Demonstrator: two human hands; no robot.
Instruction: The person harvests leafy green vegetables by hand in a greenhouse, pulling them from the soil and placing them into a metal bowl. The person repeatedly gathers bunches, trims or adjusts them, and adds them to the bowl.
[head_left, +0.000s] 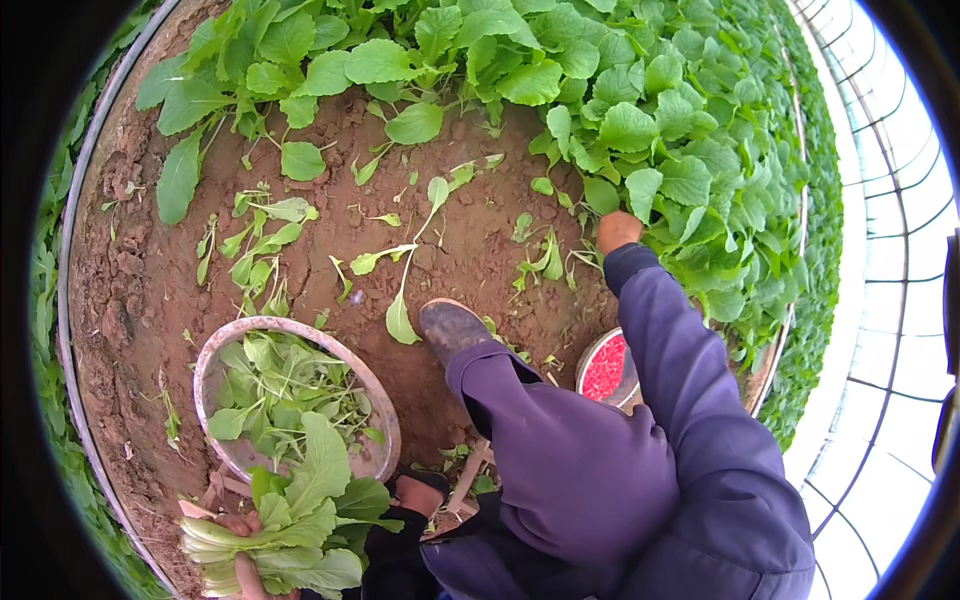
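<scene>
At the lower left, my left hand (244, 525) is closed around the pale stems of a bunch of leafy greens (315, 480). The bunch's leaves point right and overlap the near rim of a round basin (388, 424), which contains loose leaves and thin plants (277, 390). My right hand (619, 229) reaches out to the edge of the standing leafy crop (686, 180), low among the stems. Leaves and the hand's own back hide its fingers, so its grip cannot be made out.
A small round container (585, 361) of red pieces (604, 367) stands below my right forearm. My boot (454, 330) rests on brown soil (360, 300) strewn with loose leaves (262, 247). Pale bars (472, 469) show beside my leg. A hooped, pale greenhouse wall (892, 300) curves at right.
</scene>
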